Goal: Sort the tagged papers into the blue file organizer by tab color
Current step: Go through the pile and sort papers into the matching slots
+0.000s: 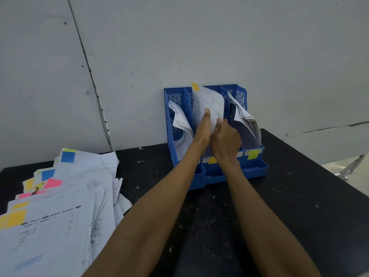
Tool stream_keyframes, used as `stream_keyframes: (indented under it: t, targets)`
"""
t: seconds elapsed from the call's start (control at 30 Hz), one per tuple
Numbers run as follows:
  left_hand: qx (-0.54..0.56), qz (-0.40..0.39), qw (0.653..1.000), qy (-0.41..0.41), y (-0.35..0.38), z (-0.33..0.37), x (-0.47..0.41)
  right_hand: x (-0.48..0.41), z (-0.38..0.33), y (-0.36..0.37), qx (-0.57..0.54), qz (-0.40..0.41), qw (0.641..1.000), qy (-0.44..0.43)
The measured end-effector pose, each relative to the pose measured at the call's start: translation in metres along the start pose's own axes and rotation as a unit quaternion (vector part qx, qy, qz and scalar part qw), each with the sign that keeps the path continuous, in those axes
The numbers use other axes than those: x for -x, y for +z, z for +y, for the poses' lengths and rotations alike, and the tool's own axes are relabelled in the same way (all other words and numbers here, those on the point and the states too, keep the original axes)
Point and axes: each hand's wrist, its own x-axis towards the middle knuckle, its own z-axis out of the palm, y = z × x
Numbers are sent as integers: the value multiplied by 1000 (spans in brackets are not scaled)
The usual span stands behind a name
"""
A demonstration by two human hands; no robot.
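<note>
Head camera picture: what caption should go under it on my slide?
Left hand and right hand hold a yellow-tabbed paper in the middle slot of the blue file organizer.

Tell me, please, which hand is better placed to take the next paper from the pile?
Probably left: the pile lies on the left hand's side; the right hand grips the paper at the organizer.
</note>
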Motion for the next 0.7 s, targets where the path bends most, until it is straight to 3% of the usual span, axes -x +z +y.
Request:
stream_keyframes:
  t: [0.07,0.13,0.23,0.37,0.7]
  targets:
    - [19,-11,999,-27,-2,-6,-8,3,9,7,52,-107,993,18]
    - [42,-1,998,-53,-3,-11,-12,4,10,11,57,-159,985,20]
    - [48,4,998,-36,-2,-17,-16,2,5,10,31,-142,989,28]
    - [62,-9,998,-22,-5,-12,-8,1,9,14,57,-183,980,45]
    - [-39,17,996,75,-36,26,15,-2,-48,-3,-80,-30,996,31]
